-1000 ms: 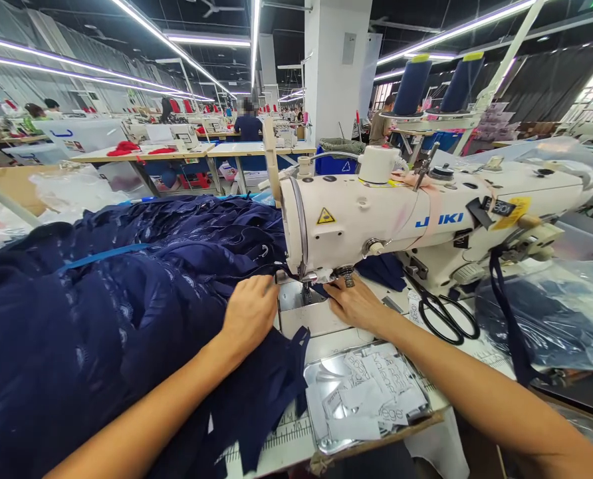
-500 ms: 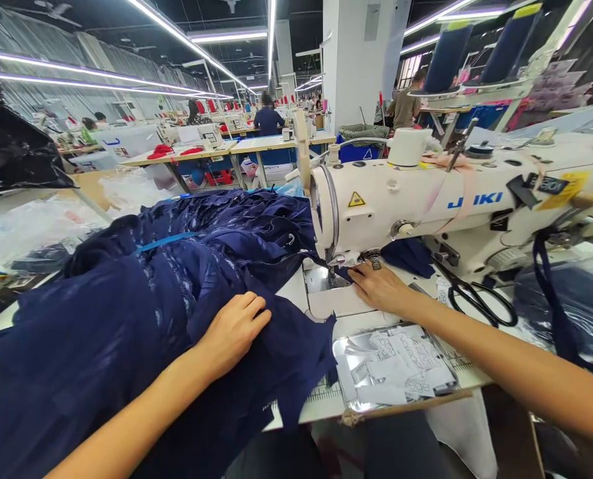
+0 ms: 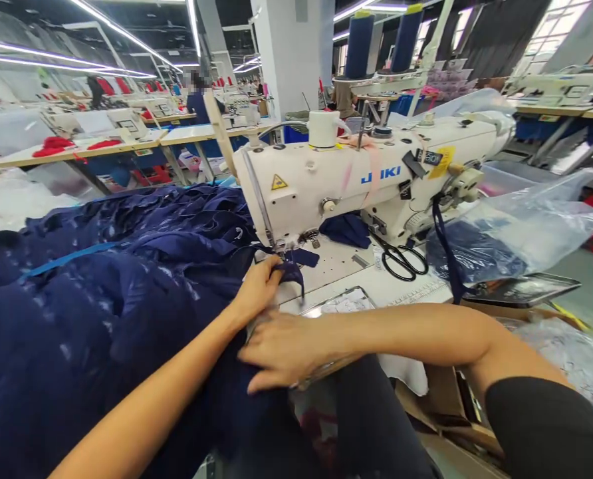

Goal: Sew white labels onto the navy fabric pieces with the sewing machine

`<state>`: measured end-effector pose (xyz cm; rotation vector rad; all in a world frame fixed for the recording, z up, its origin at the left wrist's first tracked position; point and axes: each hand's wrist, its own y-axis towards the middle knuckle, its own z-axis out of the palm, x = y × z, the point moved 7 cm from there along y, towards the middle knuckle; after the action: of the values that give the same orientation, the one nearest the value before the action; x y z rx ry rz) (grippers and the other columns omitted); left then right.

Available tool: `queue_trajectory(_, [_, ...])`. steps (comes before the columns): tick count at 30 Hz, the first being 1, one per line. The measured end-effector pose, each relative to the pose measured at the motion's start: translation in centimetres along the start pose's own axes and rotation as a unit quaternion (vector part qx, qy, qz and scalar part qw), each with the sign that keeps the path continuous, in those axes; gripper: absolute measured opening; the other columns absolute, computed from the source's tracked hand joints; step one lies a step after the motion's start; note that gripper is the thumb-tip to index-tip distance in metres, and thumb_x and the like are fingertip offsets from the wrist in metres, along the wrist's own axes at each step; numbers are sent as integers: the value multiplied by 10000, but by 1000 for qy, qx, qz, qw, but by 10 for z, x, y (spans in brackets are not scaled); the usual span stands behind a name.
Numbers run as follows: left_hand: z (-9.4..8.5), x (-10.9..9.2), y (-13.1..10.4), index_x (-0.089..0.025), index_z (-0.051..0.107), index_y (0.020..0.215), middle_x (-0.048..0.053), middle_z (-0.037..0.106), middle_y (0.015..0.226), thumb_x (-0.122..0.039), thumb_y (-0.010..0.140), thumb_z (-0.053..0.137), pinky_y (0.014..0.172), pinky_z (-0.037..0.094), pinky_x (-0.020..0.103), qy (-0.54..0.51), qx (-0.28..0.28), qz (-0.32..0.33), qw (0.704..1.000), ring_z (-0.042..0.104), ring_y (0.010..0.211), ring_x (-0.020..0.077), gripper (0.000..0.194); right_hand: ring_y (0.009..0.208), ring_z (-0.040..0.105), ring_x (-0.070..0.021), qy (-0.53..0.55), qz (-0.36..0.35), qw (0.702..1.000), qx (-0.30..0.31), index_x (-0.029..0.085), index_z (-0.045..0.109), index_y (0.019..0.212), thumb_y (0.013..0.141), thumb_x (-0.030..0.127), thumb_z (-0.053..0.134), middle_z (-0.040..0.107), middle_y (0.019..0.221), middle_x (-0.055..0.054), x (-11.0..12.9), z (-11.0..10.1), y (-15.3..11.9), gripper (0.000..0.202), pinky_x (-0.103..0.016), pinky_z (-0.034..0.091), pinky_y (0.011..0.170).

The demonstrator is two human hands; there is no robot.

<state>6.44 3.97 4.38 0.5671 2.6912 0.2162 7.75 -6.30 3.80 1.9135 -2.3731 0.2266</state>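
My left hand (image 3: 258, 289) is closed on a piece of navy fabric (image 3: 290, 271) just in front of the sewing machine's needle area. Below it, my right hand (image 3: 279, 349) reaches across the table's front edge, fingers stretched and thumb apart, over navy cloth hanging toward my lap. The white sewing machine (image 3: 296, 183) stands right behind my left hand, which partly hides the presser foot. A large heap of navy garments (image 3: 102, 299) with lace-like bands fills the left side. One small navy strip (image 3: 302, 257) lies flat on the machine bed.
Black scissors (image 3: 403, 259) lie on the table right of the needle. A metal tray of white labels (image 3: 349, 301) sits at the front edge, partly behind my right arm. Further right are a clear plastic bag (image 3: 496, 233) and a cardboard box (image 3: 441, 406). Thread cones (image 3: 359, 46) stand above.
The view has turned to the right. My left hand has moved from the garment heap to the fabric by the needle. My right hand has left the needle plate and come down toward my lap.
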Motion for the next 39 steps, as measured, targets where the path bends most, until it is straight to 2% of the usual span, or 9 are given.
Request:
queue_trajectory(3, [27, 9, -6, -168, 509, 765, -4, 564, 589, -220, 825, 370, 536, 385, 246, -12, 22, -3, 1000, 538, 547, 145, 161, 806, 579, -218, 30, -68, 997, 15, 116, 511, 1082, 846, 469, 417, 645, 894, -85, 27, 6, -1, 436, -375, 397, 758])
queue_trajectory(5, [30, 14, -15, -167, 515, 749, 8, 570, 595, -233, 824, 389, 572, 385, 271, 40, 11, 26, 999, 549, 573, 163, 161, 807, 570, -202, 45, -83, 995, -22, 116, 481, 1132, 837, 434, 456, 642, 905, -79, 26, 1, -15, 435, -354, 394, 767])
queue_trajectory(8, [20, 15, -23, -154, 546, 787, 53, 610, 721, -231, 822, 388, 659, 387, 321, 101, -29, 68, 992, 577, 701, 202, 179, 843, 543, -159, 74, -23, 991, -112, 106, 540, 1018, 848, 294, 488, 632, 893, -59, -9, -16, -51, 259, -279, 389, 780])
queue_trajectory(12, [2, 9, -21, -155, 578, 898, 70, 610, 822, -259, 791, 417, 730, 385, 363, 77, -73, 44, 993, 569, 804, 227, 219, 751, 522, -130, 92, 156, 970, -162, 142, 579, 797, 840, 167, 473, 582, 813, -34, -71, -22, -100, 116, -255, 385, 708])
queue_trajectory(17, [-5, 12, -19, -190, 573, 754, 16, 616, 755, -260, 681, 543, 690, 418, 307, -124, -66, -78, 987, 575, 740, 193, 105, 734, 509, -145, 83, 215, 968, -100, 165, 595, 848, 764, 237, 598, 542, 858, -35, -79, 5, -107, 111, -292, 368, 719])
queue_trajectory(23, [-10, 23, -26, -168, 580, 711, -18, 606, 675, -241, 514, 700, 570, 435, 232, -419, -70, -184, 887, 569, 638, 137, 241, 591, 502, -110, 71, 178, 963, -191, 167, 576, 708, 801, 134, 497, 551, 625, 11, -72, -1, -101, 126, -268, 351, 687])
queue_trajectory(28, [-13, 26, -31, -138, 597, 650, -24, 591, 613, -261, 483, 730, 551, 417, 206, -519, -19, -219, 826, 524, 557, 92, 246, 543, 546, -121, 166, 226, 910, -305, 173, 570, 720, 811, 170, 432, 595, 571, 0, -89, -15, -118, 165, -229, 386, 576])
queue_trajectory(32, [-10, 28, -33, -154, 500, 566, -67, 497, 498, -306, 533, 711, 467, 352, 174, -529, -51, -213, 820, 439, 463, 55, 262, 580, 598, -133, 281, 278, 860, -324, 177, 557, 708, 820, 279, 440, 622, 602, -7, -102, -9, -119, 191, -211, 401, 529])
queue_trajectory(39, [16, 24, -34, -143, 581, 650, -23, 586, 576, -344, 567, 701, 525, 414, 205, -585, -40, -221, 779, 523, 525, 95, 248, 440, 494, -107, 393, 339, 776, -358, 175, 556, 743, 712, 258, 543, 592, 520, 32, -125, 2, -115, 90, -224, 338, 466])
